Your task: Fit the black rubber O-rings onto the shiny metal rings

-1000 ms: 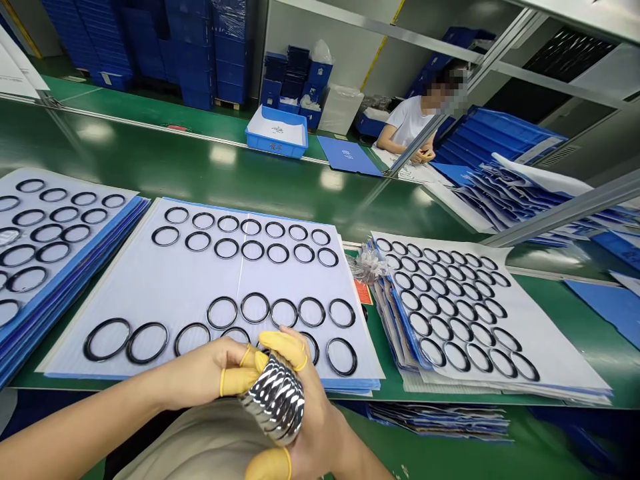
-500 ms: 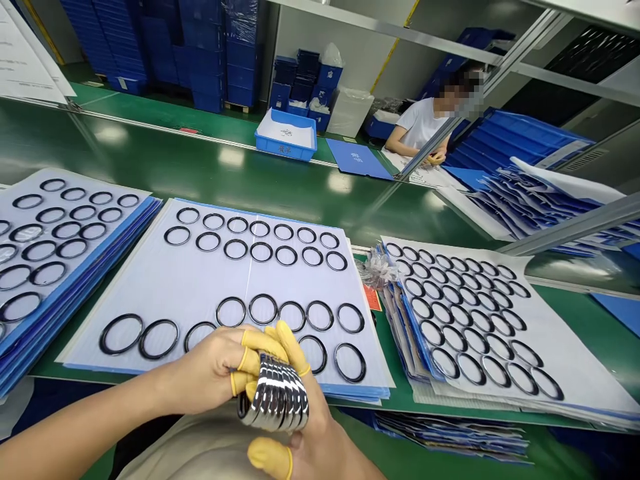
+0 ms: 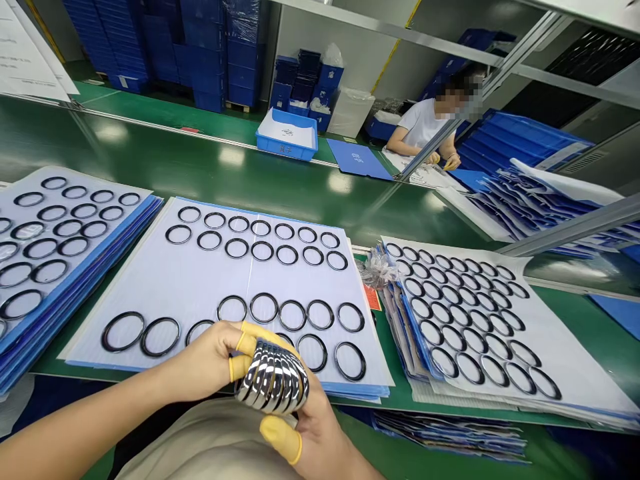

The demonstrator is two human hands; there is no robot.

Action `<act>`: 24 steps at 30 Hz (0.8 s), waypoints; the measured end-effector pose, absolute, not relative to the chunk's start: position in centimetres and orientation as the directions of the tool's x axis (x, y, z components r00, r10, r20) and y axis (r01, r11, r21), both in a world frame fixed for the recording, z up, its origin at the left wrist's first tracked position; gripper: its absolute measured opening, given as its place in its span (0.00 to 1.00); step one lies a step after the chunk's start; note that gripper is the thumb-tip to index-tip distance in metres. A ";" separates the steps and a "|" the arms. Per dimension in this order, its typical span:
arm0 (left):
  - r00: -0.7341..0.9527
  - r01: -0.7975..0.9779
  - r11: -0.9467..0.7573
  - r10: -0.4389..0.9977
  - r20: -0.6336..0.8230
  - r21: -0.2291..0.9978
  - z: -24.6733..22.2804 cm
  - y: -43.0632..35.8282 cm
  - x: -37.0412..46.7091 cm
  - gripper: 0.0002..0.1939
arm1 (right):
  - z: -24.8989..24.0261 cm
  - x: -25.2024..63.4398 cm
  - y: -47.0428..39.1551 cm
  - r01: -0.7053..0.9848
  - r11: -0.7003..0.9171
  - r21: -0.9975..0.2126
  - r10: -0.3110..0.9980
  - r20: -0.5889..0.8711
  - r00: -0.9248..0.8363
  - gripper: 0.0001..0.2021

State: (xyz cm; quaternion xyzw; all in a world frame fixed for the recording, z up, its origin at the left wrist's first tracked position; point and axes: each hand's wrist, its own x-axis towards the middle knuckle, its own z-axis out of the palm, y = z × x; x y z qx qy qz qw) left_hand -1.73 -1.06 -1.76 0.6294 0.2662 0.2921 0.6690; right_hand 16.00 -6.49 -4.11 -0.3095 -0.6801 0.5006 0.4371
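Note:
A stack of shiny chrome and black rings (image 3: 274,379) is held between both hands, low in front of my body. My left hand (image 3: 220,357), in yellow finger cots, is closed on the stack's left side. On the right, my right hand (image 3: 320,417) supports the stack, its cot-covered thumb apart below; its other fingers are mostly hidden behind the rings. Just beyond, loose rings (image 3: 263,309) lie in rows on a white sheet (image 3: 200,283), two rows at the back and two nearer me, partly covered by my hands.
Left stands a pile of blue-edged sheets (image 3: 115,247) bearing rings. Another ring-covered pile (image 3: 565,327) stands right, with a crumpled plastic bag (image 3: 379,267) beside it. Across the green bench are a blue tray (image 3: 287,137) and a seated co-worker (image 3: 420,127). A metal post (image 3: 465,107) slants at right.
The ring stack has tilted and fanned out between my hands, showing more of its chrome faces. My left fingers have moved behind its top. The co-worker's hands have moved apart.

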 end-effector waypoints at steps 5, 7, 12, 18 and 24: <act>0.690 -0.091 0.130 0.723 -0.031 0.987 -1.7 -0.9 -1.4 0.08 | -3.9 16.0 -6.5 -0.017 0.334 -0.942 0.852 0.309 -0.422 0.24; 0.690 -0.098 0.139 0.723 -0.033 0.985 -1.9 -0.9 -1.3 0.07 | -3.8 16.1 -6.5 -0.012 0.337 -0.941 0.851 0.310 -0.424 0.23; 0.679 -0.096 0.163 0.732 -0.055 0.982 -2.1 -0.9 -1.4 0.06 | -4.1 16.3 -6.5 -0.006 0.334 -0.943 0.856 0.306 -0.416 0.17; 0.684 -0.106 0.266 0.718 -0.124 0.958 -2.4 -0.7 -1.3 0.06 | -4.9 16.7 -6.7 0.051 0.305 -0.951 0.877 0.259 -0.405 0.17; 0.605 -0.029 -0.003 0.796 0.020 1.000 -2.6 -0.9 -2.0 0.07 | -6.1 17.4 -6.7 -0.065 0.071 -0.995 0.888 0.092 -0.451 0.16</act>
